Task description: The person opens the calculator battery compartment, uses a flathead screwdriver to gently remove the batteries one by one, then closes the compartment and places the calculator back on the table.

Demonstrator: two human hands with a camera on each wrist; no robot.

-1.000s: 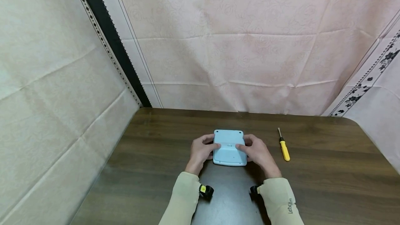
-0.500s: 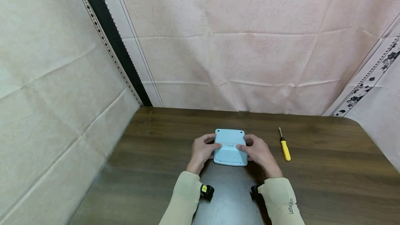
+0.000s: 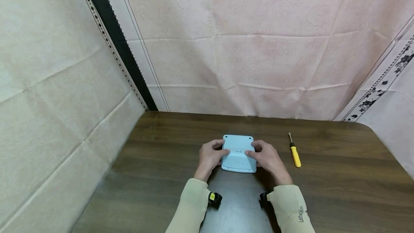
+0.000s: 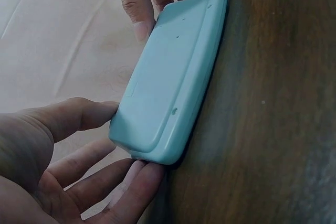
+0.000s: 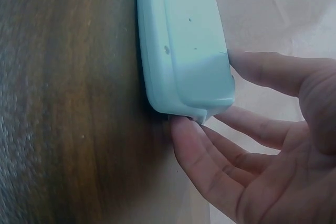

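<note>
A light-blue calculator (image 3: 238,161) lies back side up on the table, with small screw holes in its casing. My left hand (image 3: 208,155) holds its left edge, thumb on top and fingers along the side. On the opposite edge my right hand (image 3: 267,156) grips it the same way. The left wrist view shows the casing (image 4: 168,77) with a thick, rounded near edge and fingertips against its end. In the right wrist view, a thumb (image 5: 268,72) touches the raised part and fingers press the lower end. The calculator's front face is hidden.
A screwdriver (image 3: 295,155) with a yellow handle lies to the right of my right hand, its tip pointing away. The brown wooden table (image 3: 161,175) ends at a back edge against hanging pale cloth (image 3: 258,64). More cloth hangs on the left.
</note>
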